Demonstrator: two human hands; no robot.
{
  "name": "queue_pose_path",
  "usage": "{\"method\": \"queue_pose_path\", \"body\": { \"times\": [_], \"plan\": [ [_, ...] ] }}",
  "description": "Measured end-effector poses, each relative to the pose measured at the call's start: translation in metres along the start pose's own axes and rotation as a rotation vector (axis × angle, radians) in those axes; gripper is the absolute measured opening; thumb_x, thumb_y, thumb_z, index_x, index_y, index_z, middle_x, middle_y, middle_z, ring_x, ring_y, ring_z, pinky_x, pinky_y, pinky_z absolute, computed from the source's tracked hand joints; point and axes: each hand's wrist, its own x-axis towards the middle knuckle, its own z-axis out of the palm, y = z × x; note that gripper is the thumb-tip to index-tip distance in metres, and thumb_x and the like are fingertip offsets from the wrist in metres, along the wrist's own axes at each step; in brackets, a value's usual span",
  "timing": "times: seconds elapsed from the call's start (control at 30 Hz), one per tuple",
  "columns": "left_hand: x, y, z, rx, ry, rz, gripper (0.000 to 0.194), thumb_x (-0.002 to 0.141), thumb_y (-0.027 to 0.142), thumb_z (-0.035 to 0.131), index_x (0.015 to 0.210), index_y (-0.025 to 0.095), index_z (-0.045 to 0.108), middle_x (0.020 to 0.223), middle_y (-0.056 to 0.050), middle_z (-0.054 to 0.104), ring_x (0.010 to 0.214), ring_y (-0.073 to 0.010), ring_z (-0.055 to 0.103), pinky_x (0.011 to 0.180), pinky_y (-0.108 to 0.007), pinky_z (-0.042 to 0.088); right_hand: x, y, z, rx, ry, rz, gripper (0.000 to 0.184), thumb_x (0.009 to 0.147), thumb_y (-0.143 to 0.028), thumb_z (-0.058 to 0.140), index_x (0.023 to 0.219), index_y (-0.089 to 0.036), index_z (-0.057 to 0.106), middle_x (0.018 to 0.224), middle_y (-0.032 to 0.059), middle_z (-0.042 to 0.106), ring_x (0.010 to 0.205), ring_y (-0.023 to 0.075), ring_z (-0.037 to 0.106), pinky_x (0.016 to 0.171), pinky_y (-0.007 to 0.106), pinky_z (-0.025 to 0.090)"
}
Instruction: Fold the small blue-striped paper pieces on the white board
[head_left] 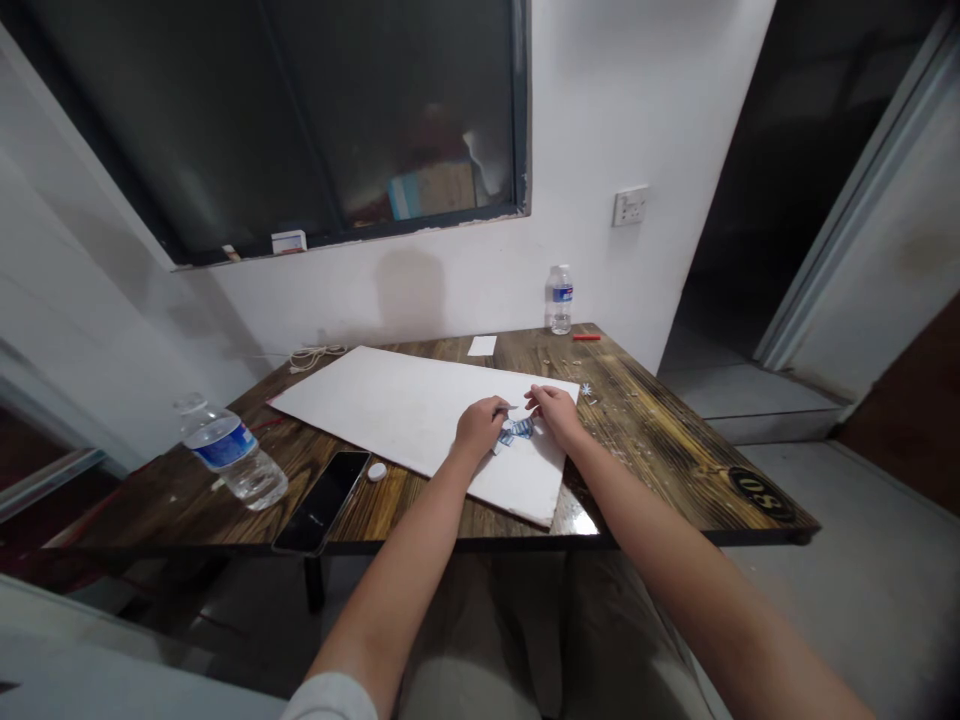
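Forearms (397, 570) run up from my lap to the far side of the table's near edge, and both hands sit close together on a white foam board (390, 400). From here, my left hand (476, 425) looks pinched nearly shut, with a thin metal tip (510, 407) poking from its fingertips toward the right hand. I cannot tell exactly what that tip is. My right hand (555, 415) is curled, its fingertips just beside the tip, and I cannot tell whether it has hold of anything. A blue-and-white cut paper piece (516, 432) lies on the board just below and between both hands.

The board sits askew, its near corner just below the right hand and close to the table edge. Past the right hand, off the board, lie a small blue-white paper star (586, 389) and scattered scraps on the dark wooden table (675, 450). Left of the left hand, near the table edge, are a white round cap (377, 472), a phone (322, 500) and a lying water bottle (232, 452). A standing bottle (559, 300) waits beyond both hands, by the wall.
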Motion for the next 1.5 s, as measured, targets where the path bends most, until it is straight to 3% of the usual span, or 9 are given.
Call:
{"method": "queue_pose_path", "body": {
  "times": [0.2,0.37,0.57,0.73,0.9,1.03,1.23,1.37,1.5],
  "plan": [
    [0.004,-0.003,0.002,-0.169,0.162,-0.031,0.024,0.078,0.009,0.053,0.091,0.021,0.069,0.095,-0.004,0.073,0.089,-0.0175,0.066,0.083,-0.03,0.05,0.0,-0.002,0.0,-0.048,-0.024,0.001,0.041,0.072,-0.057,0.063,0.071,-0.016,0.067,0.058,0.003,0.065,0.044,0.0105,0.053,0.049,0.024,0.042],
    [0.004,-0.006,0.003,-0.288,0.252,-0.107,0.036,0.074,0.004,0.048,0.1,0.022,0.066,0.1,-0.003,0.072,0.094,-0.0178,0.066,0.084,-0.03,0.049,-0.002,-0.009,0.002,-0.053,-0.135,-0.016,0.043,0.07,-0.06,0.066,0.077,-0.017,0.067,0.069,0.0056,0.07,0.053,0.0125,0.058,0.053,0.025,0.046],
    [0.008,-0.012,0.002,-0.497,0.354,-0.238,0.037,0.075,0.005,0.039,0.098,0.021,0.062,0.095,-0.004,0.072,0.094,-0.0161,0.065,0.085,-0.032,0.049,-0.007,-0.014,0.004,-0.219,-0.271,-0.236,0.042,0.07,-0.055,0.071,0.093,-0.02,0.07,0.1,0.0088,0.072,0.089,0.0224,0.066,0.08,0.037,0.052],
    [0.01,-0.015,0.002,-0.607,0.387,-0.33,0.041,0.067,0.003,0.037,0.096,0.02,0.06,0.094,-0.004,0.071,0.091,-0.0151,0.065,0.083,-0.031,0.05,-0.017,-0.013,0.007,-0.381,-0.49,-0.439,0.067,0.07,-0.052,0.075,0.129,-0.026,0.058,0.139,0.0106,0.055,0.128,0.0282,0.049,0.107,0.047,0.039],
    [0.009,-0.017,0.0,-0.593,0.481,-0.371,0.031,0.071,0.006,0.039,0.092,0.019,0.057,0.087,-0.004,0.069,0.085,-0.0143,0.064,0.083,-0.03,0.05,-0.03,-0.007,0.015,-0.703,-0.723,-0.571,0.077,0.075,-0.057,0.071,0.142,-0.027,0.048,0.154,0.0116,0.037,0.143,0.0346,0.029,0.115,0.054,0.024],
    [0.009,-0.017,0.0,-0.57,0.509,-0.419,0.027,0.074,0.008,0.04,0.091,0.019,0.057,0.084,-0.003,0.069,0.083,-0.0137,0.064,0.082,-0.029,0.05,-0.036,-0.004,0.022,-0.891,-0.779,-0.614,0.067,0.077,-0.058,0.068,0.138,-0.033,0.053,0.15,0.0084,0.043,0.14,0.0398,0.033,0.11,0.059,0.028],
    [0.01,-0.018,0.002,-0.553,0.493,-0.421,0.024,0.074,0.009,0.043,0.09,0.019,0.058,0.084,-0.003,0.069,0.085,-0.0149,0.065,0.085,-0.031,0.049,-0.044,-0.012,0.031,-0.971,-0.667,-0.71,0.04,0.087,-0.04,0.064,0.124,-0.026,0.062,0.118,0.0094,0.068,0.11,0.0285,0.058,0.091,0.039,0.043],
    [0.01,-0.02,0.002,-0.544,0.494,-0.431,0.024,0.074,0.009,0.044,0.091,0.019,0.058,0.085,-0.003,0.07,0.085,-0.0147,0.065,0.085,-0.031,0.049,-0.047,-0.02,0.036,-0.99,-0.635,-0.73,0.018,0.087,-0.024,0.063,0.103,-0.02,0.07,0.102,0.0085,0.07,0.094,0.0242,0.058,0.08,0.033,0.044],
    [0.011,-0.023,0.003,-0.542,0.504,-0.45,0.024,0.074,0.01,0.044,0.091,0.019,0.058,0.085,-0.003,0.07,0.086,-0.0143,0.065,0.084,-0.03,0.05,-0.047,-0.02,0.035,-0.941,-0.611,-0.707,0.015,0.085,-0.014,0.059,0.094,-0.018,0.071,0.094,0.0089,0.07,0.09,0.0222,0.058,0.079,0.031,0.043]
  ]
}}
